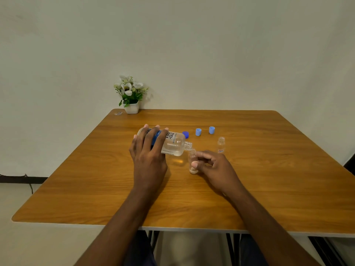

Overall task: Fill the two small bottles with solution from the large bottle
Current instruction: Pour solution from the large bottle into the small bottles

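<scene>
My left hand (148, 150) grips the large clear bottle (172, 144) with a blue and white label, tipped on its side above the table. Its uncapped neck points right, just over the mouth of a small clear bottle (192, 160). My right hand (213, 167) pinches that small bottle, which stands upright on the wooden table (269, 179). A second small clear bottle (221, 144) stands open and alone to the right. Behind them lie a dark blue cap (185, 134) and two light blue caps (198, 132) (211, 130).
A white pot of white flowers (131, 96) stands at the table's far left corner against the wall, with a small scrap (118, 113) beside it. The table's near edge runs just in front of my forearms.
</scene>
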